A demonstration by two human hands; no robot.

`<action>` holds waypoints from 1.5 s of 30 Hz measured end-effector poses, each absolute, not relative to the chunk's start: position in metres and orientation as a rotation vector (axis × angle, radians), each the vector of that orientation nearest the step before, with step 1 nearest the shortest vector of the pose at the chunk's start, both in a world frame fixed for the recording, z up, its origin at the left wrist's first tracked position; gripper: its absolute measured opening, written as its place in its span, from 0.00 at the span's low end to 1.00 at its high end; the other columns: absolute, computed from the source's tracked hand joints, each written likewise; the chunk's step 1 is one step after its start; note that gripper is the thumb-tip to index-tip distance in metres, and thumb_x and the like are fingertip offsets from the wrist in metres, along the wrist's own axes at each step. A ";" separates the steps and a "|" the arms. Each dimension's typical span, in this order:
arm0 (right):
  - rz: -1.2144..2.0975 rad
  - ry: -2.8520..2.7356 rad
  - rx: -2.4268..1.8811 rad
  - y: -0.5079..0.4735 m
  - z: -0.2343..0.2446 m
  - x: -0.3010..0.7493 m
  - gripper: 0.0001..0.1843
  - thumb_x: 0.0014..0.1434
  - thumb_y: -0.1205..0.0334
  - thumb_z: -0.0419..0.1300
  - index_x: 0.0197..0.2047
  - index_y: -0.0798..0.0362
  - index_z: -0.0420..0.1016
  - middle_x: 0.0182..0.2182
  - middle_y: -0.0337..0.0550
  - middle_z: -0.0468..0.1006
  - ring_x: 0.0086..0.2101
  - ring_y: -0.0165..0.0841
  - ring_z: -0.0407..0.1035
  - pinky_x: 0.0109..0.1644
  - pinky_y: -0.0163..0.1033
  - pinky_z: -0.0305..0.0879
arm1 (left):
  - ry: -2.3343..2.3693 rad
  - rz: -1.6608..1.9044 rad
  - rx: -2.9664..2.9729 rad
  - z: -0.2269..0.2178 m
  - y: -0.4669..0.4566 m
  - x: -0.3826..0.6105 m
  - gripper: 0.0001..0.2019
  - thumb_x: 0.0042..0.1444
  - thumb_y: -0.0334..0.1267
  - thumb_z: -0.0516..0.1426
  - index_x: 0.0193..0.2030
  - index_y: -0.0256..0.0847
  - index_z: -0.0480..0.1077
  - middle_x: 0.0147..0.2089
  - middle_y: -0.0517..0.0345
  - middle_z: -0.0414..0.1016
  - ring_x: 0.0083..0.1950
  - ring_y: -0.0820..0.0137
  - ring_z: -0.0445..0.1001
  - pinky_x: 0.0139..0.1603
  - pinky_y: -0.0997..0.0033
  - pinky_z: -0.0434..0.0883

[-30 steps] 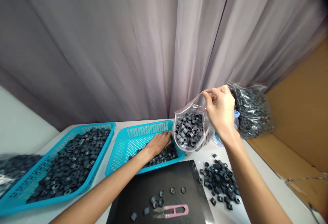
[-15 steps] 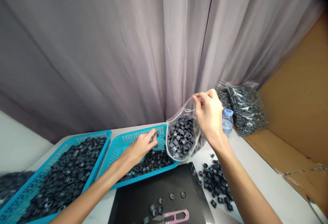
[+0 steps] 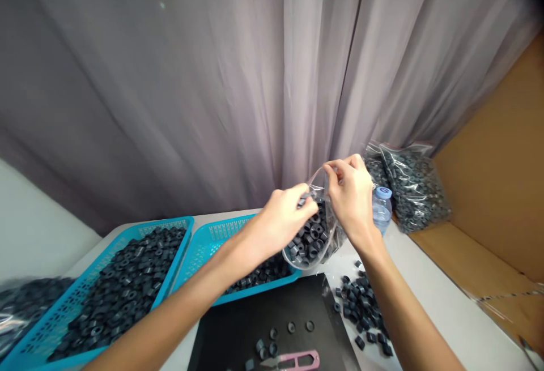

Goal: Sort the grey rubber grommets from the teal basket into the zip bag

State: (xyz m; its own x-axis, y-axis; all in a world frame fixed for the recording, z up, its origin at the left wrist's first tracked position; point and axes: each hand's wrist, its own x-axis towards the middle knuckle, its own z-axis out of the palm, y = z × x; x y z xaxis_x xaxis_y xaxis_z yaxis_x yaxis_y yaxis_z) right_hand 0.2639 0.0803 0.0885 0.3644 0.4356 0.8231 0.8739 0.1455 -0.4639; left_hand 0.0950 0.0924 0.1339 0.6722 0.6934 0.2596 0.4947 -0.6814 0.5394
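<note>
My right hand [image 3: 351, 195] pinches the upper rim of a clear zip bag [image 3: 332, 242], holding its mouth up. Dark grey short plastic tubes [image 3: 312, 239] fill much of the bag. At the bag's mouth is my left hand [image 3: 289, 212], its fingers curled around a few of the same grey tubes [image 3: 304, 198]; how many is hidden. Below my left forearm, a turquoise basket [image 3: 263, 288] holds more tubes, and the bag stands against its right end. My left hand partly covers the bag's front.
A fuller turquoise basket [image 3: 177, 255] stands at left. Loose tubes [image 3: 363, 303] lie on the white table at right. Pink-handled thread snips [image 3: 304, 359] and several tubes rest on a black mat [image 3: 238, 331]. Behind my right hand are a water bottle [image 3: 382, 209] and filled bags [image 3: 416, 187].
My left hand has moved up and right from above the middle basket to the bag's mouth, carrying grey tubes. My right hand keeps its pinch on the bag rim. The view has shifted slightly.
</note>
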 end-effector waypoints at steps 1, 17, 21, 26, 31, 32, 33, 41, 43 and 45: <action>-0.480 -1.254 -1.475 0.080 0.091 0.263 0.12 0.67 0.65 0.53 0.37 0.53 0.78 0.35 0.45 0.69 0.32 0.35 0.68 0.37 0.42 0.65 | 0.948 0.549 2.504 0.133 0.093 0.105 0.10 0.65 0.41 0.49 0.34 0.42 0.65 0.25 0.66 0.65 0.25 0.74 0.64 0.24 0.75 0.59; -0.595 -1.436 -1.535 0.089 0.140 0.303 0.13 0.63 0.68 0.54 0.33 0.54 0.80 0.33 0.47 0.70 0.31 0.37 0.65 0.35 0.42 0.62 | 1.061 0.300 2.969 0.150 0.116 0.161 0.24 0.69 0.51 0.47 0.60 0.35 0.67 0.57 0.36 0.74 0.57 0.46 0.76 0.54 0.50 0.72; -0.573 -1.409 -1.538 0.096 0.140 0.308 0.11 0.62 0.67 0.56 0.34 0.54 0.80 0.33 0.48 0.72 0.32 0.38 0.66 0.37 0.43 0.63 | 0.945 0.345 3.052 0.170 0.105 0.150 0.20 0.71 0.46 0.47 0.64 0.39 0.64 0.62 0.41 0.71 0.64 0.50 0.70 0.58 0.52 0.69; -0.513 -1.292 -1.533 0.095 0.132 0.317 0.08 0.60 0.66 0.60 0.36 0.54 0.82 0.32 0.49 0.75 0.31 0.38 0.67 0.40 0.45 0.64 | 0.823 0.851 2.933 0.167 0.088 0.093 0.15 0.73 0.41 0.43 0.51 0.45 0.71 0.51 0.57 0.77 0.49 0.66 0.76 0.50 0.65 0.69; -0.490 -1.230 -1.537 0.096 0.127 0.325 0.05 0.59 0.65 0.62 0.34 0.54 0.80 0.30 0.48 0.75 0.30 0.37 0.68 0.38 0.44 0.63 | 1.251 0.362 2.555 0.072 0.101 0.012 0.23 0.68 0.57 0.46 0.57 0.46 0.69 0.58 0.49 0.75 0.56 0.58 0.74 0.52 0.61 0.70; -0.493 -1.227 -1.538 0.097 0.127 0.324 0.05 0.58 0.65 0.62 0.33 0.53 0.80 0.30 0.48 0.75 0.30 0.38 0.68 0.38 0.45 0.63 | 1.265 0.087 2.521 0.050 0.107 0.005 0.30 0.64 0.62 0.48 0.64 0.46 0.67 0.65 0.46 0.70 0.63 0.52 0.70 0.58 0.55 0.68; -0.500 -1.224 -1.540 0.098 0.128 0.323 0.05 0.58 0.64 0.62 0.33 0.53 0.79 0.29 0.48 0.74 0.30 0.38 0.68 0.39 0.45 0.63 | 1.262 -0.105 2.499 0.031 0.114 0.002 0.37 0.61 0.67 0.49 0.69 0.46 0.62 0.69 0.43 0.65 0.68 0.47 0.64 0.61 0.51 0.65; -0.543 -1.247 -1.581 0.106 0.129 0.315 0.07 0.58 0.66 0.60 0.34 0.53 0.80 0.32 0.50 0.76 0.32 0.38 0.67 0.38 0.45 0.63 | 1.105 -0.113 2.696 -0.024 0.128 0.029 0.45 0.53 0.72 0.52 0.73 0.50 0.57 0.74 0.38 0.56 0.74 0.38 0.51 0.69 0.34 0.50; -0.539 -1.243 -1.597 0.107 0.130 0.317 0.07 0.58 0.66 0.60 0.34 0.53 0.81 0.32 0.50 0.76 0.31 0.38 0.67 0.38 0.46 0.63 | 1.035 -0.070 2.786 -0.030 0.126 0.031 0.40 0.59 0.68 0.50 0.73 0.48 0.57 0.73 0.39 0.58 0.74 0.42 0.52 0.70 0.38 0.51; -0.526 -1.240 -1.605 0.108 0.130 0.319 0.08 0.59 0.65 0.59 0.35 0.54 0.81 0.32 0.50 0.75 0.30 0.37 0.67 0.39 0.46 0.63 | 0.960 -0.040 2.867 -0.037 0.125 0.032 0.37 0.64 0.63 0.49 0.73 0.42 0.57 0.73 0.38 0.59 0.75 0.45 0.53 0.71 0.44 0.53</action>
State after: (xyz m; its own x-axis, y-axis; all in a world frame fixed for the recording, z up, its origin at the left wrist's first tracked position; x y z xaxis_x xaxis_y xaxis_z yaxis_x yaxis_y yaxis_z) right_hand 0.3188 0.1076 0.1298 0.3798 0.4629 0.8009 0.8976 0.0248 -0.4400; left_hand 0.0317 0.1249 -0.0372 0.7986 0.5985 -0.0627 0.6017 -0.7920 0.1034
